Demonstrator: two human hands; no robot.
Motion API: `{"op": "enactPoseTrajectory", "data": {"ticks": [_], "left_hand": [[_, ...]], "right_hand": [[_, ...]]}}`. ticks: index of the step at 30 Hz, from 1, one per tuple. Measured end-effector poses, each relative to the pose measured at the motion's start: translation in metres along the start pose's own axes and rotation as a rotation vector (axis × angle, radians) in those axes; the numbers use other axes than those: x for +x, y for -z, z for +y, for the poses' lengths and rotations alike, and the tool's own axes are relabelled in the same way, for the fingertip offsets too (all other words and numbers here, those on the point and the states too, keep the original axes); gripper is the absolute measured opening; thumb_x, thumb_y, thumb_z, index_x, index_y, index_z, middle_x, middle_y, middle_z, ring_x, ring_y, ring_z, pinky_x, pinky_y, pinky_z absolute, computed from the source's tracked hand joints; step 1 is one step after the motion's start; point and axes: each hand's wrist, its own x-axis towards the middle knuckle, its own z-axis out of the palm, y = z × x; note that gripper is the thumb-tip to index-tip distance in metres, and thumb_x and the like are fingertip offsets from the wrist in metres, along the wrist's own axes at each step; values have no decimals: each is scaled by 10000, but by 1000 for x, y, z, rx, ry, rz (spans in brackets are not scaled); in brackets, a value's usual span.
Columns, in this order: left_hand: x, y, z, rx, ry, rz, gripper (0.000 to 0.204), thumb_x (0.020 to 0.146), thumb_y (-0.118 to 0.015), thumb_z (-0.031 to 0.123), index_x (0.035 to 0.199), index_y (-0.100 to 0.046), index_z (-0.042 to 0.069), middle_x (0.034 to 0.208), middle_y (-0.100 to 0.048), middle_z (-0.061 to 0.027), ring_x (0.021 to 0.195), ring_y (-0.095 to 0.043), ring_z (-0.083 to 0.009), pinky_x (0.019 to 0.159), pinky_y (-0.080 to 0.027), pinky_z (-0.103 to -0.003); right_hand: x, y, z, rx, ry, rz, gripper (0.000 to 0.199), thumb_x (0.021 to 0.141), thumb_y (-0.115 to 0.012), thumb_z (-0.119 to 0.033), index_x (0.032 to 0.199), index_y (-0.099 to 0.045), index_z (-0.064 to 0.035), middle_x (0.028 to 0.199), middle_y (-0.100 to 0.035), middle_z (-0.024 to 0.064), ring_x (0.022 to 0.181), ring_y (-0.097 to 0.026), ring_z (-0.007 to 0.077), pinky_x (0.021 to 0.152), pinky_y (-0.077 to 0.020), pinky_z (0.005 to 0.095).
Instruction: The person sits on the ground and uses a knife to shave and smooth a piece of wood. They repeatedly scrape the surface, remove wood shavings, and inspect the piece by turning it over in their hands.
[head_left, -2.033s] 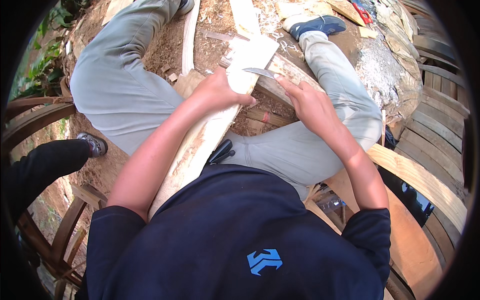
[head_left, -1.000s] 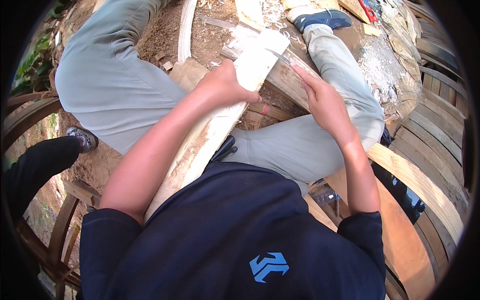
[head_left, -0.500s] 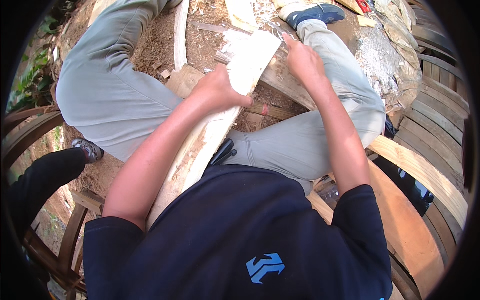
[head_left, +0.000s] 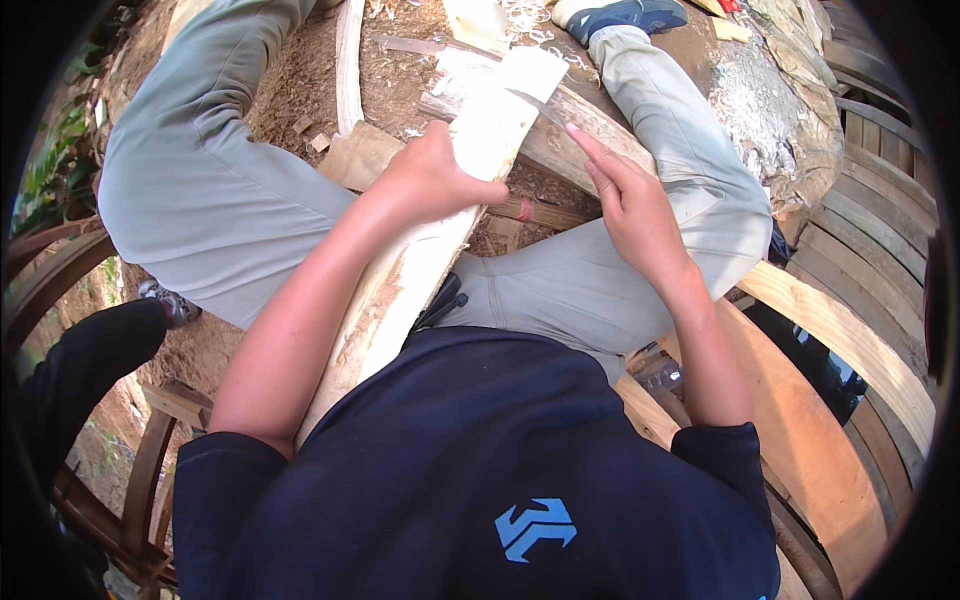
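Observation:
A long pale wooden plank point(head_left: 425, 250) runs from my chest out over my lap, its far end resting on a log point(head_left: 570, 130). My left hand point(head_left: 430, 180) is wrapped around the plank near its far end. My right hand point(head_left: 630, 205) grips a knife, whose thin blade point(head_left: 535, 105) lies against the plank's right edge near the tip. My grey-trousered legs spread to either side of the plank.
Wood shavings point(head_left: 520, 15) and offcuts litter the dirt ahead. A curved wooden strip point(head_left: 348, 60) lies on the ground. Curved planks point(head_left: 850, 330) stack at right. My blue shoe point(head_left: 615, 15) is at top. Another person's dark-clad leg and shoe point(head_left: 165, 305) stand at left.
My right hand drew the knife back, pushed it forward along the plank's edge, and has come back toward me again. My left hand stays gripping the plank.

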Motion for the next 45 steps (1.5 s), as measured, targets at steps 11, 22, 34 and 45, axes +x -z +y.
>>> {"op": "enactPoseTrajectory", "data": {"ticks": [11, 22, 34, 45], "left_hand": [[3, 2, 1, 87, -1, 43, 883, 648, -838, 436, 1184, -512, -186, 1107, -671, -333, 1051, -689, -378, 908, -551, -392], [-5, -1, 15, 8, -43, -78, 935, 686, -843, 353, 1380, -450, -134, 1227, -631, -262, 1149, -626, -310, 999, -493, -369], [-5, 11, 14, -121, -79, 1, 805, 682, -820, 335, 1257, -520, -143, 1150, -659, -258, 1071, -665, -282, 925, -533, -364], [-9, 11, 26, -17, -89, -74, 874, 742, -816, 368, 1370, -445, -114, 1216, -623, -235, 1115, -620, -265, 995, -479, -364]], "right_hand": [[-18, -76, -5, -76, -225, 151, 490, 1020, -542, -126, 1479, -547, -299, 930, -673, 168, 866, -687, 358, 781, -544, 465], [76, -14, 60, 127, -312, 330, 396, 1070, -480, -254, 1449, -579, -194, 1269, -678, 226, 1123, -672, 385, 962, -509, 427], [-25, -21, -1, 369, -199, 96, 347, 1044, -559, -147, 1373, -657, -204, 1069, -749, 161, 855, -699, 232, 807, -535, 326], [48, -31, 57, 184, -289, 473, 324, 1048, -555, -176, 1346, -669, -120, 1128, -756, 156, 1028, -718, 220, 894, -520, 284]]}}
